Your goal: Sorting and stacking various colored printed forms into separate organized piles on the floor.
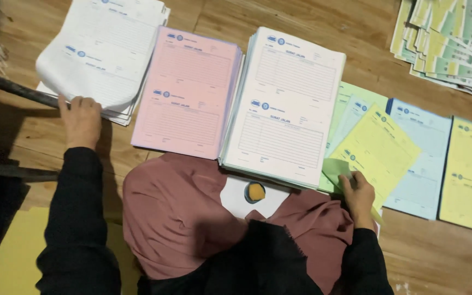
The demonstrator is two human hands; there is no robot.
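My left hand (81, 121) reaches out to the left and grips the near edge of a curled stack of white printed forms (102, 54). My right hand (358, 192) pinches the lower corner of a yellow form sheet (375, 150) that is lifted off the green stack (356, 98). Between the hands lie a pink stack of forms (187, 93) and a thick white stack (288, 104), side by side on the wooden floor (28, 136).
A blue stack (422, 158) and a yellow stack (471, 175) lie at the right. Fanned colourful sheets (454, 38) fill the top right corner. A white sheet with a small round orange-filled dish (255, 192) rests on my reddish-brown cloth lap (176, 213). A dark bar (12, 87) crosses the left.
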